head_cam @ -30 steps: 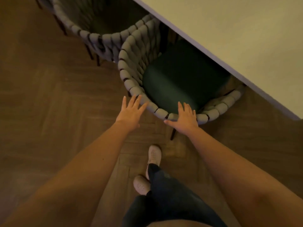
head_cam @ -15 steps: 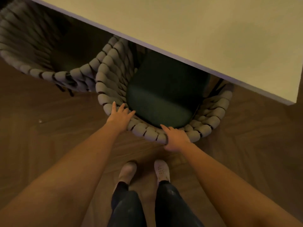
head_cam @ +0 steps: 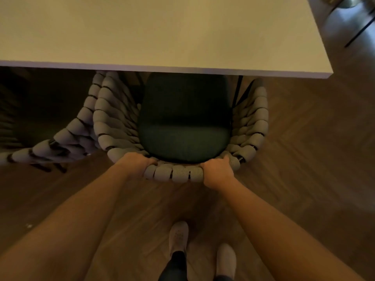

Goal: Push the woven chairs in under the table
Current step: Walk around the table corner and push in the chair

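Since 0.5 s ago our fingers have curled over the back rim of the woven chair (head_cam: 176, 173), where they lay flat before. That chair stands with the front of its green seat (head_cam: 184, 128) under the bench (head_cam: 162, 33) and its back out over the floor (head_cam: 304, 159). Its left side crowds the neighbouring chair (head_cam: 67, 136), so we judge that a crooked shove could snag the 2 weaves or scrape the legs. Left grip (head_cam: 135, 165) and right grip (head_cam: 218, 172) both clasp the rim, knuckles up, forearms reaching forward and down.

Head view, steeply down onto chair (head_cam: 183, 122)
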### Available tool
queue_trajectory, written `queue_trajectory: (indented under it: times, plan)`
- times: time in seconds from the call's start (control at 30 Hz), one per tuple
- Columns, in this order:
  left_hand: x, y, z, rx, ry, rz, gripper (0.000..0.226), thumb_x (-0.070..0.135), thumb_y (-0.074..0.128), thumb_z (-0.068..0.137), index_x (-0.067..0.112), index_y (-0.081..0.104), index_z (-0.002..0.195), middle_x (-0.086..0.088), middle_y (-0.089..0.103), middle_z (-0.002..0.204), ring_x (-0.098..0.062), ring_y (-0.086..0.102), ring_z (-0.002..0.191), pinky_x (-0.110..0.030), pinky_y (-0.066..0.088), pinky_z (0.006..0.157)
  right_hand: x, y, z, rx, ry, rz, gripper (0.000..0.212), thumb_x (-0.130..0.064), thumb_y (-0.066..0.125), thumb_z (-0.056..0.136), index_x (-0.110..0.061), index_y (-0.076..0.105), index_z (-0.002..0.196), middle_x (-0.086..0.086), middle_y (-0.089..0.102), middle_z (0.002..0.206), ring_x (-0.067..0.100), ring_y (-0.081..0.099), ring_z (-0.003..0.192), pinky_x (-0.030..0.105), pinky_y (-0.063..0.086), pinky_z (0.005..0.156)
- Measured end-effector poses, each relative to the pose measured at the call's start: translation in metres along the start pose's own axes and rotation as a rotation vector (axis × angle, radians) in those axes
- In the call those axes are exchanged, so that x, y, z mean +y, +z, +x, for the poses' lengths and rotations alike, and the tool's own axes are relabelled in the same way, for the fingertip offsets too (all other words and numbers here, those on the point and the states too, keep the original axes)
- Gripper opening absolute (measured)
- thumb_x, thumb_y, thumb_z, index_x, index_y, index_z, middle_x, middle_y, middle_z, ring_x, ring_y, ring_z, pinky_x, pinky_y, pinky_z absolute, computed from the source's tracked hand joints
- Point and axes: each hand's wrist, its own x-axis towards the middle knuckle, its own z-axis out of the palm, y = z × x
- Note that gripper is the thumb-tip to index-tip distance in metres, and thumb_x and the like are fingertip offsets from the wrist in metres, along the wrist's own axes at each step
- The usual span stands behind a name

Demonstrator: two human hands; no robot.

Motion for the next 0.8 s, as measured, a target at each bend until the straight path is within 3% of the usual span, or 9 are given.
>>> queue_trajectory:
  times: [0.2,0.53,0.8]
  plan:
    - [0.008,0.009,0.000,0.076,-0.027,-0.047,0.044,0.040,0.053,0.093,0.038,0.042,0.136,0.005,0.055,0.130,-0.015,0.055,0.114,-0.029,0.043,0.092,0.005,0.005,-0.008,0.032,-0.010,0.033,0.019,-0.027,0.054,0.091,-0.029,0.062,0.108,0.000,0.065,0.099,0.024,0.060,0.100,0.054,0.025,0.107]
    - [0.075,0.031,-0.020,0.165,0.059,-0.022,0.043,0.032,0.057,0.092,0.034,0.045,0.133,0.003,0.063,0.114,-0.016,0.060,0.103,-0.030,0.050,0.083,0.037,0.038,-0.064,0.005,-0.021,0.025,0.014,-0.026,0.054,0.090,-0.030,0.060,0.102,-0.003,0.064,0.096,0.021,0.059,0.099,0.050,0.025,0.107]
    - [0.127,0.044,-0.027,0.205,0.121,-0.049,0.037,0.032,0.056,0.091,0.035,0.049,0.127,0.005,0.066,0.104,-0.015,0.063,0.093,-0.033,0.052,0.077,0.067,0.070,-0.103,-0.002,-0.008,-0.009,0.025,-0.028,0.056,0.090,-0.033,0.061,0.114,-0.004,0.065,0.103,0.019,0.058,0.104,0.047,0.026,0.106]
